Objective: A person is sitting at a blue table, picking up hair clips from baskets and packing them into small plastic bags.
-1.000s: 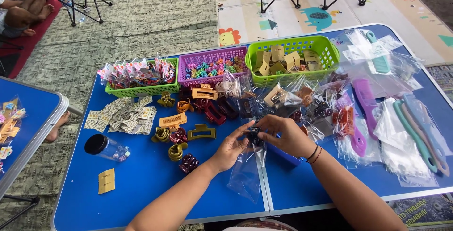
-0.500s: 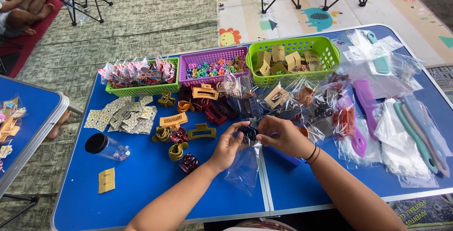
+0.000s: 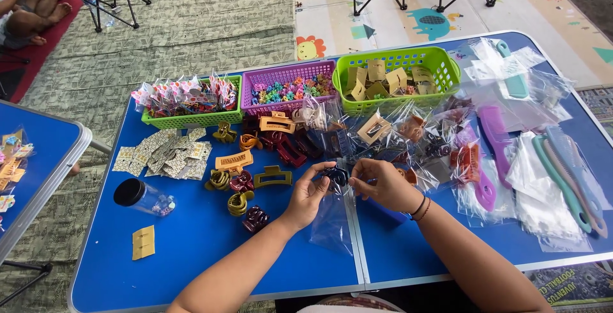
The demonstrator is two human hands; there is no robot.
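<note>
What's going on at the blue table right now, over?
Left hand and right hand both grip a dark hair claw at the mouth of a clear bag. Loose claws lie left; nothing blocks.

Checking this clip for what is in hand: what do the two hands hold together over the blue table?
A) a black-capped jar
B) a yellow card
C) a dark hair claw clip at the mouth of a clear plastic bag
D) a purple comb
C: the left hand and right hand meet on a dark hair claw clip, with the clear plastic bag hanging below it.
</note>
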